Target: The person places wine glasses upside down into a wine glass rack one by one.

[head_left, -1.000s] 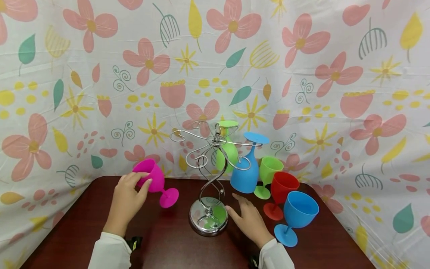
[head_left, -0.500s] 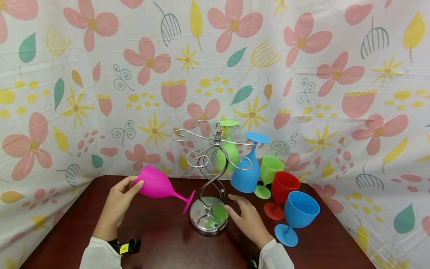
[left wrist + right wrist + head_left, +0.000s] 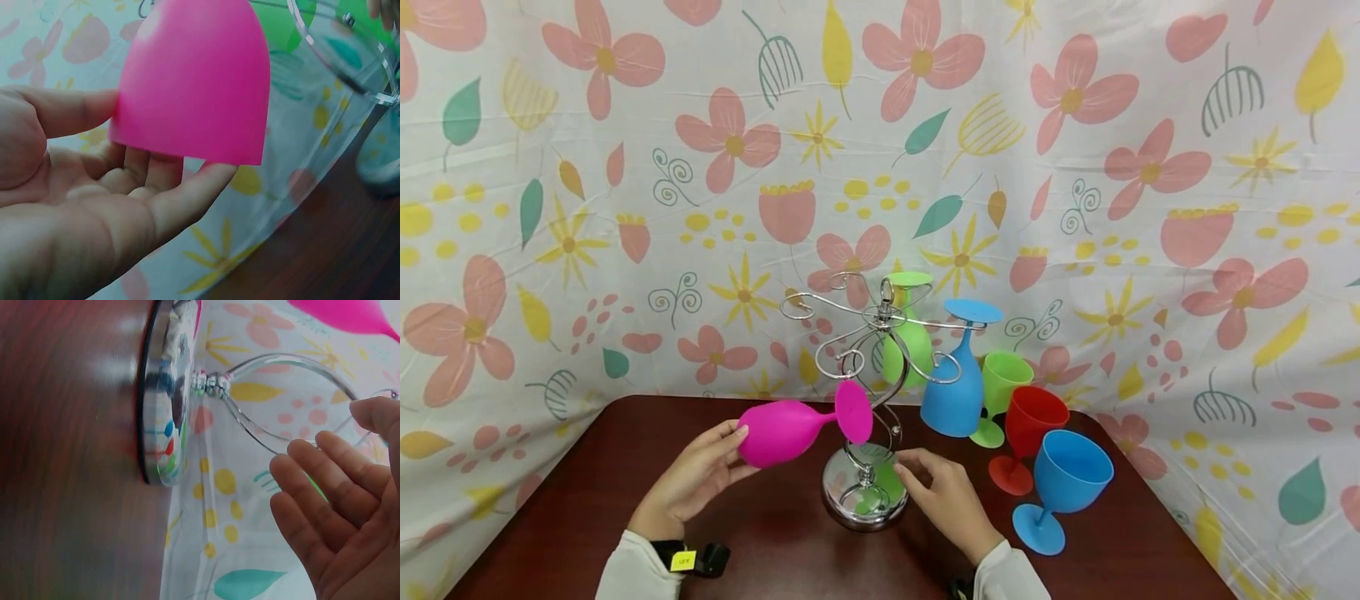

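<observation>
- Tipped right over since a moment ago: the pink goblet (image 3: 790, 429) now lies on its side in the air, foot swung up toward the rack, where before it slanted foot-down near the desk.
- Nearest us, the left hand (image 3: 694, 482) cradles the goblet's bowl, thumb on one side and fingertips (image 3: 206, 178) under the rim, a light pinch rather than a full wrap.
- Goblet looks like moulded plastic or silicone, so I'd judge it light, not brittle, maybe a touch smooth; the bowl is the broad, safe place to hold, and the thin stem should be left free.
- Right hand (image 3: 946, 500) is open, fingers relaxed, resting beside the rack's round base (image 3: 865, 497); whether it actually touches the metal I can't tell.
- Base sits near the middle of the desk (image 3: 775, 550), a little toward the front edge.
- Goblet's foot (image 3: 853, 412) hangs just in front of the wire rack (image 3: 868, 367), close to its lower curl.
- Toward the right edge stand an upright blue cup (image 3: 1063, 487) and a red cup (image 3: 1028, 433), close together.
- Farther back, a green cup (image 3: 1000, 392) stands upright.
- On the rack's far arms hang a blue goblet (image 3: 957, 375) and a green goblet (image 3: 906, 333), both upside down.
- Behind it all, a flowered cloth (image 3: 625, 208).
</observation>
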Demonstrator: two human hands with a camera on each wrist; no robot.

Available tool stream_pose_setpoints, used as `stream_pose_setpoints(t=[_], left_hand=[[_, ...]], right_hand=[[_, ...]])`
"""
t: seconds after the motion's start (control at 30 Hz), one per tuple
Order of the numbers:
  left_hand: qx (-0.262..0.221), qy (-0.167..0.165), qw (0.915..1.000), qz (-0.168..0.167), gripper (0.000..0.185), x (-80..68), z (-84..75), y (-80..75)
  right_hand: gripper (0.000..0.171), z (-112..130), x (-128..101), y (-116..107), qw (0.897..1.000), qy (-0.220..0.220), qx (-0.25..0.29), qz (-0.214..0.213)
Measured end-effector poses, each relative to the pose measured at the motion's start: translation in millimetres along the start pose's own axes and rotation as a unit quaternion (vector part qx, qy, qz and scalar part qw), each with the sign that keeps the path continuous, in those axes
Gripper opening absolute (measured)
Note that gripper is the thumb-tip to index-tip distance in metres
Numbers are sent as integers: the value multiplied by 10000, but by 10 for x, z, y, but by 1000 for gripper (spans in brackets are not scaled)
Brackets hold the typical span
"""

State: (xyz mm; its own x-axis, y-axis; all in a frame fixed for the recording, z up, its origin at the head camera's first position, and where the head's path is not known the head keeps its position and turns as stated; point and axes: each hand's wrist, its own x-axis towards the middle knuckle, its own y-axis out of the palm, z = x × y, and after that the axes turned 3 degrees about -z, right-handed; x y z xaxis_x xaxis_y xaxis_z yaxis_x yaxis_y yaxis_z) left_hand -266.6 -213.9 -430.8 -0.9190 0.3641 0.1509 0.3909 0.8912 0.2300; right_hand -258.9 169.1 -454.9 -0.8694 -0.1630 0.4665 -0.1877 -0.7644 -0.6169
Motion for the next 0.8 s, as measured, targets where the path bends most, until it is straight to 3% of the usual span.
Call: stream_pose_setpoints(t=[0.07, 0.17, 0.33, 0.5, 0.8], left_hand=[[-193, -24, 9989, 423, 25, 24, 60, 8], [-480, -94, 9958, 778, 28, 66, 143, 50], [-1061, -306, 9877, 1103, 30, 142, 274, 168], [-1483, -521, 9776, 1399, 30, 199, 417, 293], [-1835, -614, 9622, 1917, 42, 280, 576, 472]], right_hand=[[21, 24, -3, 22, 10000, -50, 75, -18], [21, 76, -13, 58, 9996, -98, 252, -120], [21, 180, -56, 121, 9953, -139, 828, -491], [22, 301, -118, 191, 9822, 79, 1748, -687], [21, 471, -191, 231, 9685, -367, 2161, -1179]])
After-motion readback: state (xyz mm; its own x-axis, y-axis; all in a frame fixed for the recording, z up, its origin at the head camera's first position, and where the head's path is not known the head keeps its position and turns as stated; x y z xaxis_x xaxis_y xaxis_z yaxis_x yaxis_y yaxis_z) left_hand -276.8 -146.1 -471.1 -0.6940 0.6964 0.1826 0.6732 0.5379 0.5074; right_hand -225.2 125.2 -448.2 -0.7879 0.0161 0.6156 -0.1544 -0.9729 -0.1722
